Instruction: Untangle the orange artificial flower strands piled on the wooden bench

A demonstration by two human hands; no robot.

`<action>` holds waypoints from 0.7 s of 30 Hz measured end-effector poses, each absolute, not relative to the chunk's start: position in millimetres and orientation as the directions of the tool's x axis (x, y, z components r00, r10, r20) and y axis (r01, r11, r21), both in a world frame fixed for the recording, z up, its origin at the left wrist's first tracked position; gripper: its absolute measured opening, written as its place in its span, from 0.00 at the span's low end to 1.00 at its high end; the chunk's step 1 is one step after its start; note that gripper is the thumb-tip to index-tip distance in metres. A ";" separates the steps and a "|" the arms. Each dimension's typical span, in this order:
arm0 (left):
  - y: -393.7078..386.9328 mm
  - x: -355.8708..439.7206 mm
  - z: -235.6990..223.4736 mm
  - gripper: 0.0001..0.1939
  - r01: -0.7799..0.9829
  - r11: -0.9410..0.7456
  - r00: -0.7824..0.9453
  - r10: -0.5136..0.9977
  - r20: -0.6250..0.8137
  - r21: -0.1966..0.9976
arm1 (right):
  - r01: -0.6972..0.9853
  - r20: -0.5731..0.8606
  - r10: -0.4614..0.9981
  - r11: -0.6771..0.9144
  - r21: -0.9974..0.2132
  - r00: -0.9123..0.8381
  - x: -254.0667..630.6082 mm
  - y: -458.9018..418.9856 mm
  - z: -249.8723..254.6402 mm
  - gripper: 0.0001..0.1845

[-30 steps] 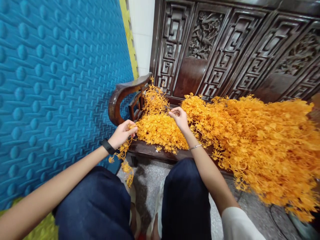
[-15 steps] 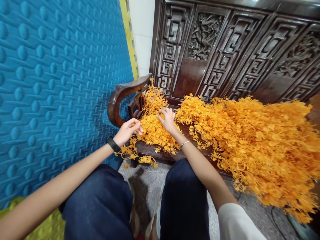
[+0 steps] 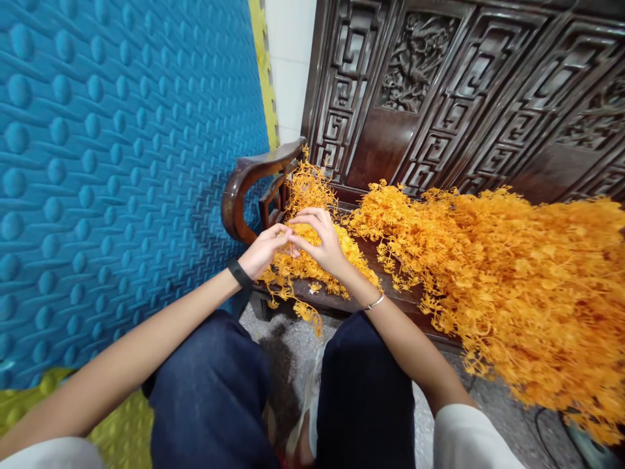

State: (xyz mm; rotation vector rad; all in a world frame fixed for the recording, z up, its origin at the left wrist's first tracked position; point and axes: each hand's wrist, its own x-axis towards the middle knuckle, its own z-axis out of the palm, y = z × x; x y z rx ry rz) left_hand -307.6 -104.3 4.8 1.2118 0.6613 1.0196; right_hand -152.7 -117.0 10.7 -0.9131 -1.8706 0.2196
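Note:
My left hand [image 3: 267,251] is closed in a pinch over the near pile of orange plastic flowers [image 3: 342,251] on the bench seat. A strand of orange flowers [image 3: 305,309] trails below it and droops past the seat's front edge. From the right, my right hand [image 3: 322,242] arches over, its thumb and curved fingers meeting the left fingertips. Whatever lies between the right fingertips is too small to make out. One loose flower [image 3: 315,286] lies at the seat's front.
The dark carved wooden bench has a curved armrest [image 3: 237,195] on the left and a tall backrest [image 3: 390,143]. A large heap of orange flowers [image 3: 527,286] spreads along the right. Blue padded matting [image 3: 122,163] stands at left. A cable [image 3: 540,430] lies on the floor.
My right hand has moved left, from above the pile to my left hand's fingertips. The trailing strand has swung and now hangs lower. The view has shifted slightly.

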 end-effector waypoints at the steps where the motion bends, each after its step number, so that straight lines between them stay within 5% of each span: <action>1: -105.5 -306.5 5.6 0.08 -0.301 0.062 0.426 0.902 0.076 0.952 | 0.517 0.698 0.668 0.707 -0.484 -0.260 -152.4 -118.3 12.0 0.14; 11: -104.7 -305.7 10.3 0.08 -0.393 0.295 0.499 0.864 -0.068 0.871 | 0.404 0.578 0.744 0.668 -0.625 -0.336 -142.9 -120.3 11.7 0.15; 15: -103.6 -310.1 8.8 0.18 -0.310 0.221 0.474 0.879 -0.051 0.925 | 0.282 0.517 0.801 0.593 -0.754 -0.302 -135.3 -117.1 11.4 0.14; 21: -106.8 -306.4 6.4 0.09 -0.068 -0.033 0.418 0.907 0.059 0.997 | 0.150 0.380 0.918 0.394 -0.907 -0.115 -137.9 -114.5 8.3 0.20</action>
